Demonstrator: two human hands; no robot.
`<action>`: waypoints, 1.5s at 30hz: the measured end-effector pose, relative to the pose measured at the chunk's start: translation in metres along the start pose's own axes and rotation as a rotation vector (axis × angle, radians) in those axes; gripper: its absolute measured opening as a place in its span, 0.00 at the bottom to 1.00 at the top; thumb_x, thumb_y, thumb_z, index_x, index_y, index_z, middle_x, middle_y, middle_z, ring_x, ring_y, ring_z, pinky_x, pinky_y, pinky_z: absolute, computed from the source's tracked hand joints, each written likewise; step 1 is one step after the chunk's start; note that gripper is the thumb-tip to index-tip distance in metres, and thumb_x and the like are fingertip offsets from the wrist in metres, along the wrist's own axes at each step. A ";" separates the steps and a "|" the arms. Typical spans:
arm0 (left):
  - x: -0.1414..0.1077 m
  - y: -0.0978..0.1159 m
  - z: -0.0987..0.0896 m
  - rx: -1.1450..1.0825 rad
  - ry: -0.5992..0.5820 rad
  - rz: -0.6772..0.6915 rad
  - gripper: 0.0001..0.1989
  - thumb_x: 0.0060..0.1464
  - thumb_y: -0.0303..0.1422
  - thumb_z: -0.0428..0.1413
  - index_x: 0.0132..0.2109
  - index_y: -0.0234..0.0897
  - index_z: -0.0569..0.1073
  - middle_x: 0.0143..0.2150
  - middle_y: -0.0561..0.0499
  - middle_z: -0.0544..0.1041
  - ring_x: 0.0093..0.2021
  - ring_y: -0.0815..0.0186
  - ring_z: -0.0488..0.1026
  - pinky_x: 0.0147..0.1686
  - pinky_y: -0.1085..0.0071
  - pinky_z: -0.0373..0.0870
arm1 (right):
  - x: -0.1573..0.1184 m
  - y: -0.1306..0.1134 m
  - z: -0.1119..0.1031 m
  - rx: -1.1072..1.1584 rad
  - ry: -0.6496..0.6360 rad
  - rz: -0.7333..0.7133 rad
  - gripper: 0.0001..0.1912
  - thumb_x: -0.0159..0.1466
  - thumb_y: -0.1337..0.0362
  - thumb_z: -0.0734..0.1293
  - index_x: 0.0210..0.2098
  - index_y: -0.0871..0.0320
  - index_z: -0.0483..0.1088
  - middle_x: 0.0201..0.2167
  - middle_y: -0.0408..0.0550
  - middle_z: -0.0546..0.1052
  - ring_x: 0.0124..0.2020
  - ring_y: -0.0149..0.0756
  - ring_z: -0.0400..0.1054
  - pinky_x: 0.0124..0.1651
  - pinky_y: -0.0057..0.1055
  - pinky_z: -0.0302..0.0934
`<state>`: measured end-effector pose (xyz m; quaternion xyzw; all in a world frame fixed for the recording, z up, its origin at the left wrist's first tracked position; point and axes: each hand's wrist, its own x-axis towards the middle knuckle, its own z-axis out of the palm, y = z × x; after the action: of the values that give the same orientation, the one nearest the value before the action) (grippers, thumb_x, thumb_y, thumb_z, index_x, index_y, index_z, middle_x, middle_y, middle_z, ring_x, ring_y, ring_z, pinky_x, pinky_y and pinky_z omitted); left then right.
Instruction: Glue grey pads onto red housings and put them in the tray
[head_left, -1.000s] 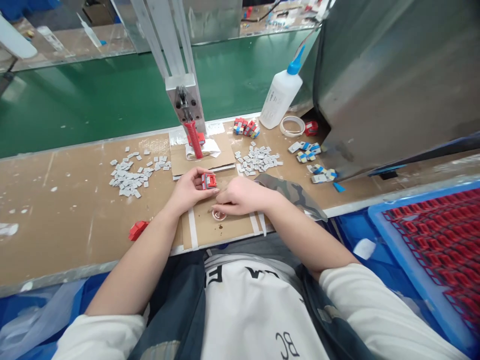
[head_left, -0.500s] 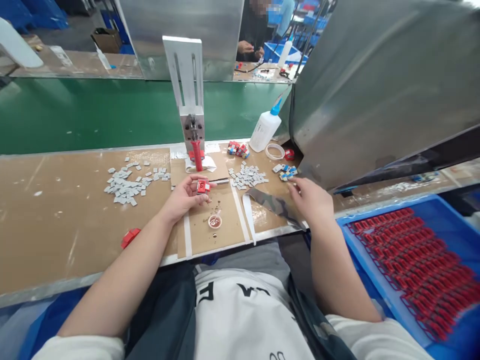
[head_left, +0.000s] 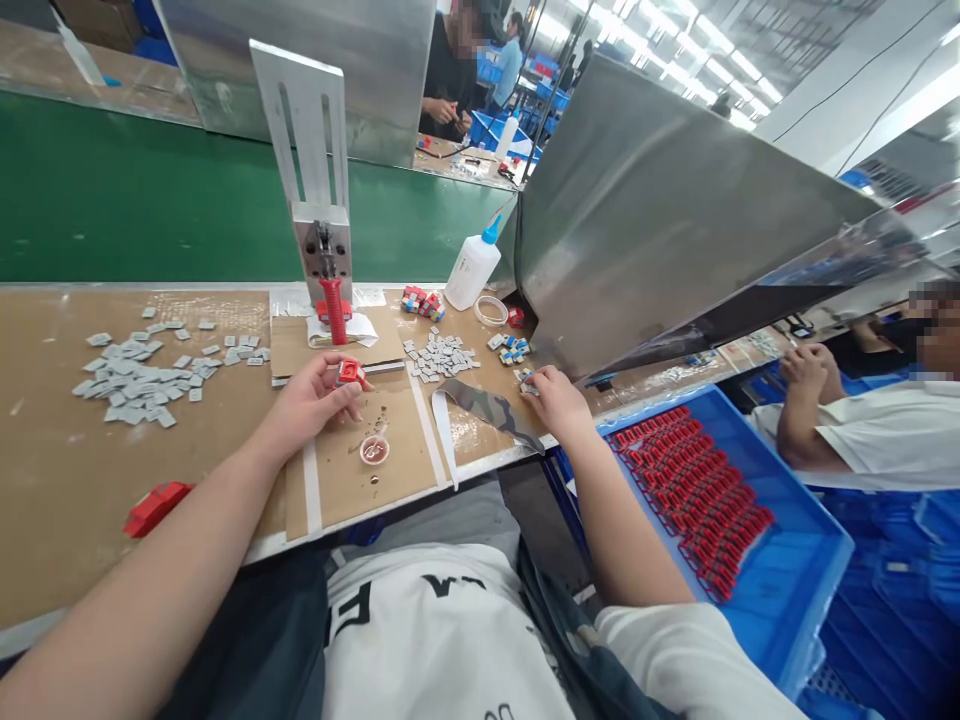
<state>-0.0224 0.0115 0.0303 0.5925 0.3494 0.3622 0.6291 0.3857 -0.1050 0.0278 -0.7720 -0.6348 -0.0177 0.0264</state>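
My left hand (head_left: pixel 313 398) is closed around a small red plastic part (head_left: pixel 350 373) with a square recess facing up, above the cardboard work mat. At the right, my right hand (head_left: pixel 559 400) has its fingertips together on a small grey piece (head_left: pixel 527 382), whose details are too small to make out. Just beyond those fingers lie several blue and cream small parts (head_left: pixel 514 350). A pile of grey tiles (head_left: pixel 441 356) and a camouflage strip (head_left: pixel 487 410) lie between my hands. A small cup of reddish liquid (head_left: pixel 373 450) stands in front of my left hand.
A metal clamp stand with a red handle (head_left: pixel 334 310) rises behind the mat. Near the bottle (head_left: pixel 472 270) are a tape ring (head_left: pixel 490 311) and red parts (head_left: pixel 422 302). More grey tiles (head_left: pixel 139 380) lie left. A blue bin (head_left: pixel 806 540) holds rows of red parts. Co-workers sit nearby.
The view has swung to the right, so the bench appears further left. My right hand has drawn slightly back from the blue and cream parts, with a grey piece at its fingertips. My left hand keeps the red part.
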 end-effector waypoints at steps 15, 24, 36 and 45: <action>-0.004 -0.007 0.003 -0.103 -0.049 0.083 0.32 0.47 0.42 0.75 0.53 0.42 0.67 0.49 0.45 0.81 0.35 0.64 0.78 0.30 0.69 0.80 | 0.015 -0.149 -0.013 1.144 0.118 -0.528 0.17 0.66 0.50 0.76 0.51 0.49 0.80 0.45 0.52 0.78 0.47 0.44 0.74 0.49 0.41 0.73; -0.004 -0.007 0.002 -0.154 -0.035 0.075 0.35 0.44 0.44 0.76 0.53 0.41 0.69 0.49 0.43 0.81 0.38 0.62 0.78 0.29 0.71 0.77 | 0.035 -0.184 -0.005 1.325 0.136 -0.449 0.22 0.66 0.45 0.74 0.53 0.50 0.79 0.46 0.52 0.78 0.43 0.42 0.74 0.43 0.39 0.73; -0.006 -0.004 0.000 -0.177 -0.194 -0.018 0.36 0.42 0.59 0.73 0.45 0.35 0.73 0.31 0.55 0.71 0.23 0.74 0.60 0.19 0.76 0.55 | 0.042 -0.186 -0.046 0.796 0.307 -0.938 0.12 0.72 0.61 0.71 0.55 0.50 0.77 0.47 0.52 0.78 0.47 0.41 0.76 0.50 0.39 0.75; 0.001 -0.017 -0.001 -0.065 -0.165 0.012 0.33 0.42 0.55 0.74 0.45 0.34 0.77 0.36 0.51 0.77 0.35 0.65 0.72 0.37 0.71 0.68 | 0.047 -0.190 -0.055 0.411 0.260 -1.143 0.12 0.76 0.62 0.67 0.57 0.55 0.76 0.44 0.54 0.78 0.41 0.38 0.76 0.41 0.34 0.72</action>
<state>-0.0223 0.0121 0.0137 0.6017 0.2808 0.3271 0.6724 0.2088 -0.0258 0.0894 -0.2806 -0.9299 -0.0004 0.2379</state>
